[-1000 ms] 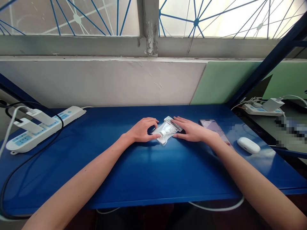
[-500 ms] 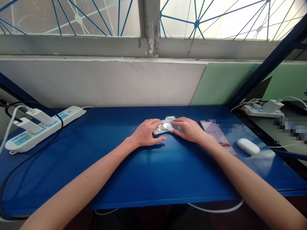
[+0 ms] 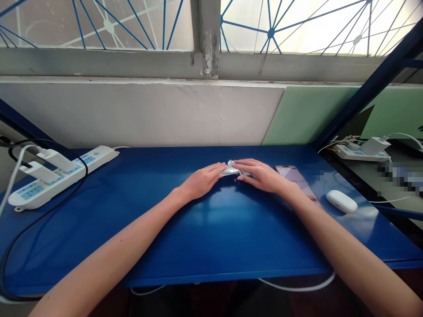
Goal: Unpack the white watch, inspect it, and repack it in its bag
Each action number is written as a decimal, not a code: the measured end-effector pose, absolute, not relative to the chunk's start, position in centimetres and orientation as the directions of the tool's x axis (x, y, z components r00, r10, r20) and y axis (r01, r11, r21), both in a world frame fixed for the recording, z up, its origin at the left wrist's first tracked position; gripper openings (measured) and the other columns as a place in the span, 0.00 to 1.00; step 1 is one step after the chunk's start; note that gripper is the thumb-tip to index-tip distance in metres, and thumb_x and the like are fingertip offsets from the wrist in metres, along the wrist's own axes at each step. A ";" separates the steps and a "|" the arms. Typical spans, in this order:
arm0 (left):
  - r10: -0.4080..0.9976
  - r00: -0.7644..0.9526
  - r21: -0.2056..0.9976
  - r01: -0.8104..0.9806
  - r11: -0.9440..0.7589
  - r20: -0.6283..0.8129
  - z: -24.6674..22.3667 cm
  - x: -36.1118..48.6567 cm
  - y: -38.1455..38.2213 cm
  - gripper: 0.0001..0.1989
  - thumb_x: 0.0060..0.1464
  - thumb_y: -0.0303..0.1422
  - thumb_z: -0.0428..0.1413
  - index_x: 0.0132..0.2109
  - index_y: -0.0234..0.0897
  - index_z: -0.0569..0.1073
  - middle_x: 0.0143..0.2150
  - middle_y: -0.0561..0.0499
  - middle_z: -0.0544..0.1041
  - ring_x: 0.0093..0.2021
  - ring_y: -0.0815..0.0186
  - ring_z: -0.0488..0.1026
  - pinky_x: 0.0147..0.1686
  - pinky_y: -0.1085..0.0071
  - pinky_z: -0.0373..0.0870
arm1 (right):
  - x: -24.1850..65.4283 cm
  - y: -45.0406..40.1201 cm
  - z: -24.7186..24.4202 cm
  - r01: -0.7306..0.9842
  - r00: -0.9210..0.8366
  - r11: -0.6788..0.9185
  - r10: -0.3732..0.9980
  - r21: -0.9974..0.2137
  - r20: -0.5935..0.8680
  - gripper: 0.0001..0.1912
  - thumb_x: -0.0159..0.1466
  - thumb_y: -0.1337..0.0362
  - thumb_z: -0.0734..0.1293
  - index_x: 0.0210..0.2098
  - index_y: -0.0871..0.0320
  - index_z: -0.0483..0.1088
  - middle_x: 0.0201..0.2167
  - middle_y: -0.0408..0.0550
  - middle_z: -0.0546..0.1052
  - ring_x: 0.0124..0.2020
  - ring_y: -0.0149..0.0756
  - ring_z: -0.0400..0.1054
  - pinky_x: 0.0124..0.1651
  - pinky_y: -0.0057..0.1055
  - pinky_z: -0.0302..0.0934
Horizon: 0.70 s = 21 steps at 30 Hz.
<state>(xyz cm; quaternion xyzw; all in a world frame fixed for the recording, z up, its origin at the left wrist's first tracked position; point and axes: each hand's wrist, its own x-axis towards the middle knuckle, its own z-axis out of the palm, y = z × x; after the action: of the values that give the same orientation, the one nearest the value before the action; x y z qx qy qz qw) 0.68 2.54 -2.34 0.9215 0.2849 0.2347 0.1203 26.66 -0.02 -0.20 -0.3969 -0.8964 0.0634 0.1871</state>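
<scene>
We have the shiny packet [image 3: 230,171] between our left hand [image 3: 202,181] and right hand [image 3: 262,177], fingers against it; we cannot tell whether either grips.

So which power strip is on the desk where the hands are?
The left strip, crossed by a black cable; the right strip sits off the desk, beyond the blue post.

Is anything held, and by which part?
Clear plastic packet: right hand covers its right end, left hand is at its left end; a grip cannot be told.
</scene>
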 end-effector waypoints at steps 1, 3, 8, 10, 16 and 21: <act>0.567 0.716 0.360 0.445 -0.820 0.407 -2.3 0.6 2.6 0.21 0.69 0.38 0.39 0.62 0.35 0.65 0.63 0.44 0.67 0.63 0.61 0.63 0.61 0.63 0.62 | 26.6 -0.1 0.0 0.675 -0.609 0.684 0.728 -0.277 0.315 0.25 0.69 0.51 0.57 0.61 0.52 0.64 0.59 0.51 0.70 0.60 0.46 0.62 0.60 0.44 0.59; 0.549 0.678 0.370 0.408 -0.834 0.489 -2.3 0.5 2.5 0.20 0.69 0.37 0.39 0.58 0.34 0.68 0.58 0.44 0.72 0.58 0.62 0.70 0.57 0.64 0.66 | 26.5 -0.2 0.2 0.651 -0.579 0.691 0.720 -0.314 0.383 0.22 0.70 0.53 0.56 0.57 0.52 0.69 0.54 0.49 0.75 0.57 0.44 0.66 0.58 0.42 0.61; 0.578 0.559 0.413 0.405 -0.816 0.595 -2.2 0.7 1.9 0.19 0.69 0.38 0.40 0.48 0.36 0.73 0.43 0.48 0.80 0.40 0.65 0.78 0.39 0.72 0.73 | 25.8 -0.7 0.5 0.633 -0.424 0.659 0.735 -0.406 0.529 0.18 0.69 0.55 0.57 0.43 0.53 0.77 0.41 0.48 0.81 0.43 0.42 0.74 0.49 0.38 0.66; 0.590 0.516 0.422 0.414 -0.806 0.621 -2.2 0.9 1.6 0.19 0.68 0.38 0.41 0.45 0.36 0.74 0.40 0.48 0.80 0.37 0.66 0.78 0.37 0.73 0.73 | 25.6 -0.9 0.6 0.666 -0.363 0.619 0.757 -0.417 0.544 0.17 0.69 0.54 0.58 0.39 0.53 0.77 0.38 0.48 0.81 0.39 0.41 0.74 0.45 0.36 0.67; 0.503 0.608 0.262 0.444 -0.857 0.614 -2.0 1.3 1.7 0.17 0.67 0.39 0.44 0.55 0.37 0.70 0.57 0.43 0.72 0.57 0.58 0.69 0.55 0.62 0.67 | 25.6 -0.7 0.4 0.714 -0.304 0.570 0.775 -0.406 0.554 0.16 0.68 0.54 0.58 0.37 0.53 0.74 0.35 0.48 0.80 0.34 0.39 0.74 0.40 0.33 0.65; 0.456 0.684 0.055 0.522 -0.851 0.570 -1.9 1.5 1.9 0.23 0.61 0.41 0.52 0.62 0.41 0.65 0.69 0.41 0.55 0.69 0.49 0.50 0.63 0.48 0.51 | 25.9 -0.1 -0.2 0.753 -0.237 0.492 0.823 -0.438 0.517 0.17 0.68 0.52 0.57 0.39 0.54 0.73 0.32 0.47 0.80 0.29 0.37 0.72 0.35 0.32 0.63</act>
<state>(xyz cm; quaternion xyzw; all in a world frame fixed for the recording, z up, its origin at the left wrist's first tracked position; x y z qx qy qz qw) 1.47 1.90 -1.92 0.9158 0.2669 0.2947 -0.0561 25.85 -0.07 -0.19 -0.5018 -0.7850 0.0486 0.3602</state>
